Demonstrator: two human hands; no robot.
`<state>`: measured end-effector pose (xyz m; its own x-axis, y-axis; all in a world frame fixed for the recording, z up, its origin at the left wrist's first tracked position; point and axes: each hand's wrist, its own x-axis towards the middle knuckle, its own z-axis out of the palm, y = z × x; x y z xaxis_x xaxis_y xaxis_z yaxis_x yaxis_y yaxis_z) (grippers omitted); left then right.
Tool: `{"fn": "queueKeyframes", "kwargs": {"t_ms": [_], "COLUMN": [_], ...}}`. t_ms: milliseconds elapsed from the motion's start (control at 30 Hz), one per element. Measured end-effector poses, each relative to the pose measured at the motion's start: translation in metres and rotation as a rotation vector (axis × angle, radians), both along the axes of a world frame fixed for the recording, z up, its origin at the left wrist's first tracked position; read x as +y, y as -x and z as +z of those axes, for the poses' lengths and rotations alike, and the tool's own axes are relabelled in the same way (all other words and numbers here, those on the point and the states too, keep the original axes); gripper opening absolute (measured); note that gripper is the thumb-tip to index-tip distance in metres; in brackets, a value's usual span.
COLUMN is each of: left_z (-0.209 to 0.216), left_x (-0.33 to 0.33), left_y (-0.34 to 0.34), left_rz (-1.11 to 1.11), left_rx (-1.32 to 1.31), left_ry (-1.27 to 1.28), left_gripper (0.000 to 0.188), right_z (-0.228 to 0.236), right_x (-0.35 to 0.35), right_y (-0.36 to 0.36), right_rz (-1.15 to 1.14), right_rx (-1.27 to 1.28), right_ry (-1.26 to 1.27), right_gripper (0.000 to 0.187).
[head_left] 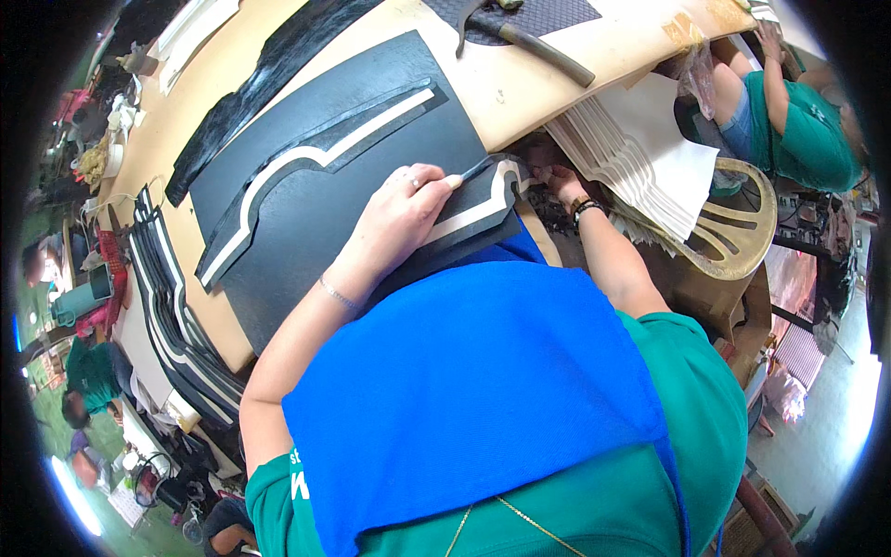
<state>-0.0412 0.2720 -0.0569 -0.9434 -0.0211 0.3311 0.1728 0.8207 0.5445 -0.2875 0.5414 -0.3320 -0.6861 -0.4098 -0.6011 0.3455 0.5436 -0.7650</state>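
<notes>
My left hand (405, 212) is closed around a thin tool (455, 181) with a light handle and a dark narrow tip; its exact kind is unclear. The tip points right, at the curved end of a black leather-like piece (464, 221) carrying a white shaped strip. My right hand (561, 185) pinches at that piece's right end, past the table edge; its fingertips are partly hidden. A second black piece with a white strip (306, 160) lies on the large black board (390, 74) under my work.
A hammer (548, 54) lies on a dark textured mat at the table's far side. White cut strips (640, 176) rest on a chair (742, 223) at right. Several black-and-white strips (172, 306) are stacked at left. Another person (807, 139) sits at the far right.
</notes>
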Motion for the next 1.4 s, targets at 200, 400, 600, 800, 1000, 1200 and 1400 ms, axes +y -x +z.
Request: {"fn": "queueKeyframes", "kwargs": {"t_ms": [200, 400, 600, 800, 1000, 1200, 1400], "left_z": [0.006, 0.008, 0.004, 0.001, 0.010, 0.012, 0.020], "left_x": [0.005, -0.003, 0.005, -0.011, -0.016, -0.011, -0.012], "left_y": [0.016, -0.013, 0.010, -0.039, -0.029, -0.038, -0.045], "left_rz": [-0.064, -0.046, -0.074, 0.064, -0.013, -0.011, 0.055], "left_rx": [0.042, 0.012, -0.018, -0.009, 0.054, -0.006, -0.145], "left_ry": [0.051, 0.053, 0.086, 0.027, 0.041, 0.174, 0.361], "left_gripper": [0.020, 0.023, 0.030, 0.017, 0.015, 0.019, 0.035], "right_z": [-0.036, -0.068, -0.045, -0.041, -0.101, -0.066, -0.020], "right_x": [0.002, 0.032, 0.023, 0.028, 0.080, 0.045, 0.042], "right_y": [0.016, 0.040, 0.040, 0.036, 0.055, 0.041, 0.041], "right_rz": [0.055, 0.173, 0.134, -0.071, -0.105, -0.024, 0.143], "right_rx": [0.136, 0.291, 0.364, 0.161, 0.366, 0.249, 0.416], "right_ry": [-0.264, -0.295, -0.471, -0.268, -0.389, -0.390, -0.625], "right_gripper": [0.041, 0.040, 0.061, 0.051, 0.057, 0.058, 0.045]}}
